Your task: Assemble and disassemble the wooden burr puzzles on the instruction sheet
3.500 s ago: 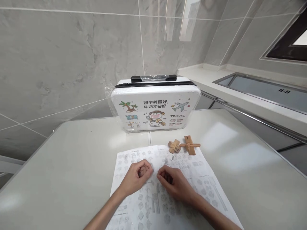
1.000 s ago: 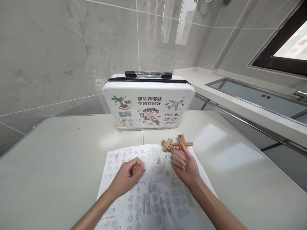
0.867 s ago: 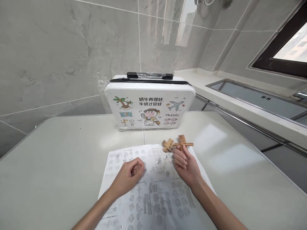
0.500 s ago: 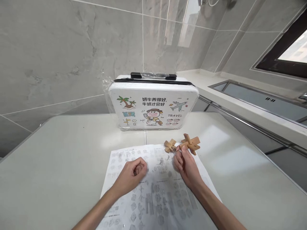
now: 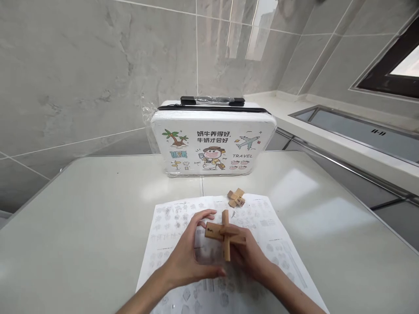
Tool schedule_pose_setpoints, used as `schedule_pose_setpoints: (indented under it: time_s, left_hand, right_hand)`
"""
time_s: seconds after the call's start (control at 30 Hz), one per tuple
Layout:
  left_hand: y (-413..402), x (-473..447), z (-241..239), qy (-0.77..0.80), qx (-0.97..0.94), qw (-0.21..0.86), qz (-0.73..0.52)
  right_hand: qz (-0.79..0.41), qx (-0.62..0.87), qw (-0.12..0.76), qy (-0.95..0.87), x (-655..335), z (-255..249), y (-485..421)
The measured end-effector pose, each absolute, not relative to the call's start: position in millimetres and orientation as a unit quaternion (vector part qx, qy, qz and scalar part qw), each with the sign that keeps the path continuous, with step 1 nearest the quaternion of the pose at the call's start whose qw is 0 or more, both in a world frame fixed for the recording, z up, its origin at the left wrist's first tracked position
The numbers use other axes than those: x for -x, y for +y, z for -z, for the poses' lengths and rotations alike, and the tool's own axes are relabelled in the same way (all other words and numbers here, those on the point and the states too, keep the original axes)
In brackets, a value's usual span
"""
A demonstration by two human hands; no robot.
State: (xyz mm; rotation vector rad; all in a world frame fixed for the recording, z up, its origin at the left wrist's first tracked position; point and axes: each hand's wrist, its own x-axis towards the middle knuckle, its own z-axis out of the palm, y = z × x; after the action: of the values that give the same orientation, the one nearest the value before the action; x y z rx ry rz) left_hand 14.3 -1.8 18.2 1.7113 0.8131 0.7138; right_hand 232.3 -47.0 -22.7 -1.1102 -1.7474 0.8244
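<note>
My right hand point(image 5: 250, 253) grips a wooden burr puzzle point(image 5: 225, 233), a cross of interlocked bars with dark marks on some faces. It is held up over the printed sheet point(image 5: 262, 218), and its bars hide part of the right fingers. Just left of the puzzle, my left hand point(image 5: 186, 253) is open, thumb and fingers spread in a C shape around its left side. Whether the left fingertips touch the wood I cannot tell. Beyond both hands, a smaller wooden burr puzzle point(image 5: 236, 197) with dark marks lies at the sheet's far edge.
A white carry case point(image 5: 209, 144) with cartoon prints and a black handle, wrapped in clear plastic, stands at the back of the pale table point(image 5: 91, 218). Behind it rises a grey tiled wall point(image 5: 81, 65). To the right runs a counter point(image 5: 327, 135) with an inset sink.
My right hand has lifted the larger puzzle from the sheet's far edge and brought it nearer, between my hands. My left hand has opened from a loose fist and moved toward it.
</note>
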Motion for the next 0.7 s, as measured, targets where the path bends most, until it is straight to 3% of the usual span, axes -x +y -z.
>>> schedule_pose_setpoints:
  time_s: [0.2, 0.33, 0.5, 0.7]
  left_hand:
    - [-7.6, -17.7, -18.4, 0.303, -0.672, 0.618, -0.274]
    - [-3.2, -17.0, -18.4, 0.34, -0.641, 0.613, -0.312]
    - [-0.8, -16.7, -16.8, 0.385, -0.63, 0.597, -0.315]
    - [-0.8, -20.2, -21.7, 0.388, -0.641, 0.595, -0.29]
  right_hand:
    - [-0.359, 0.411, 0.43, -0.719, -222.7, 17.4, -50.2]
    - [-0.412, 0.448, 0.445, -0.657, -226.7, 13.7, -48.2]
    - [-0.565, 0.437, 0.482, -0.506, -235.0, 2.2, -45.0]
    - [-0.61, 0.454, 0.445, -0.473, -237.0, 5.2, -42.4]
